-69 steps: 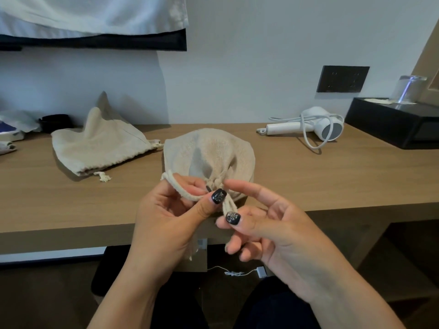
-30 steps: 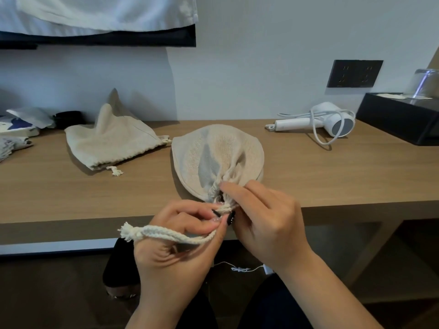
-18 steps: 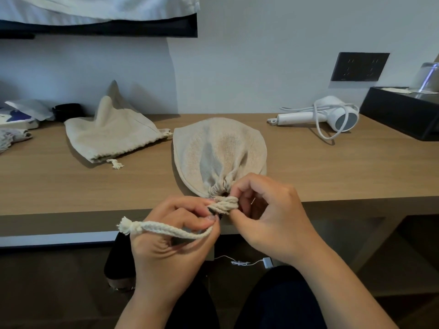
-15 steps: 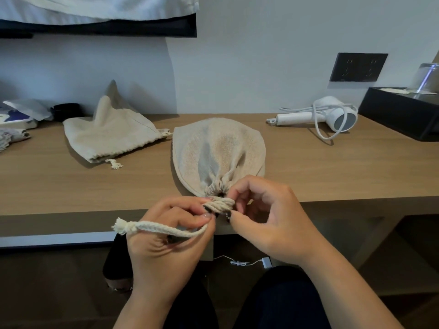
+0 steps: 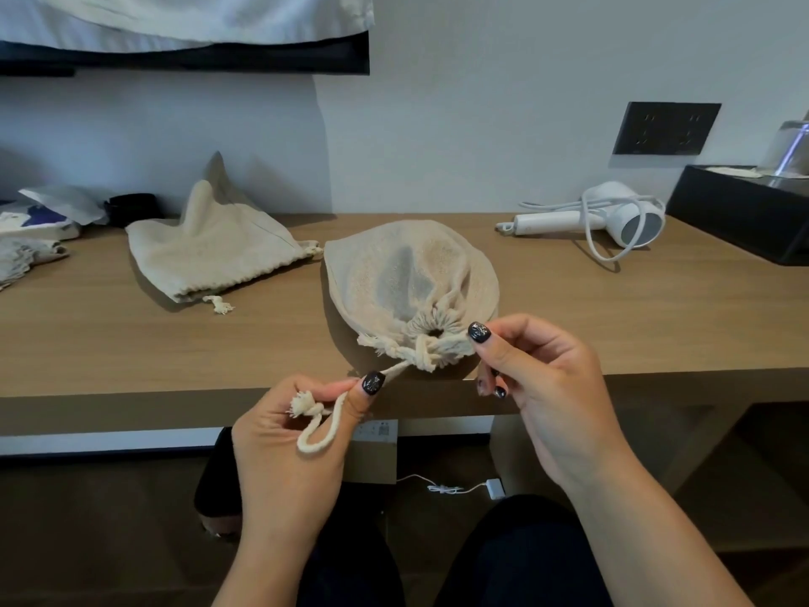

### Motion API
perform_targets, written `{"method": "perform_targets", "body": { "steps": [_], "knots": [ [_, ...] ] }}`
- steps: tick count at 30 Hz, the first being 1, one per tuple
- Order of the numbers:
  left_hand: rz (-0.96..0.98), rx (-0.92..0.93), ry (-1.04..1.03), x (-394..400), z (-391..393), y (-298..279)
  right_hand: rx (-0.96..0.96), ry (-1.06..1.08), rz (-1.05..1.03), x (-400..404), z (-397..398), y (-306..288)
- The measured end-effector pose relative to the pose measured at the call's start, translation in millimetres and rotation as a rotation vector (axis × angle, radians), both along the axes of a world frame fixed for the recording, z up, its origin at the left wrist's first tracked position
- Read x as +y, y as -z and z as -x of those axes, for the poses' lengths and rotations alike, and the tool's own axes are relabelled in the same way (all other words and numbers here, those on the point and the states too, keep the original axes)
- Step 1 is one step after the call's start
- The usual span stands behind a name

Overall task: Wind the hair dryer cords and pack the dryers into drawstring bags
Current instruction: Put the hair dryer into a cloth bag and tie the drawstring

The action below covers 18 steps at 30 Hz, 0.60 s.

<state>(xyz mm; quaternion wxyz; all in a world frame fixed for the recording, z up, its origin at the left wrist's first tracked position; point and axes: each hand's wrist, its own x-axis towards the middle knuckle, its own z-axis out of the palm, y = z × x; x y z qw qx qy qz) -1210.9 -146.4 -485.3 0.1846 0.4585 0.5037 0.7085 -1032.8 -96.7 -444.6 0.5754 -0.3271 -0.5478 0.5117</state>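
Round beige woven drawstring bag (image 5: 409, 278), filled and bulging, lying at front centre of long brown wooden desk (image 5: 613, 326); mouth puckered nearly shut, facing the near edge, small dark opening left in the gathers; thick cream twisted drawstring cord (image 5: 396, 370) knotted just below the mouth, one frayed end lying leftward on the wood, other strand running down past the edge. Second beige drawstring bag (image 5: 214, 251) flat and peaked, further back to the left, well apart from the first; white hair dryer (image 5: 613, 214) on its side at rear right with white cord looped loosely over the barrel. Black box (image 5: 744, 212) at far right edge with clear glass (image 5: 788, 151) upside down on top; black wall socket plate (image 5: 665, 128) on pale wall above the dryer; dark shelf with white cloth (image 5: 197, 15) at upper left; papers and small dark item at far left, unclear. White cable and plug (image 5: 464, 488) on dark floor under the desk; dark trousers at bottom.

Left hand (image 5: 302, 440) below desk edge, palm up, thumb pinching the cord strand against the fingers, slack loop and frayed knot end lying across the palm. Right hand (image 5: 547, 387) at the right of the bag mouth, thumb and forefinger pinching the gathered rim; remaining fingers curled; dark polished nails on both.
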Motion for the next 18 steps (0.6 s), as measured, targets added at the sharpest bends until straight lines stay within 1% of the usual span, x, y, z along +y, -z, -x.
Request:
{"method": "perform_targets", "body": {
  "steps": [8,11,15,18],
  "knots": [
    [0.008,0.099,-0.018,-5,4,2,-0.015,0.087,0.051,0,-8,-4],
    [0.039,0.123,-0.022,-8,7,3,-0.064,0.145,-0.003,-1,-11,-5],
    [0.111,0.105,0.009,-7,6,0,-0.108,0.174,-0.057,-2,-7,-6],
    [0.139,0.168,0.014,-5,7,-2,-0.141,0.188,-0.09,-2,-5,-8]
  ]
}}
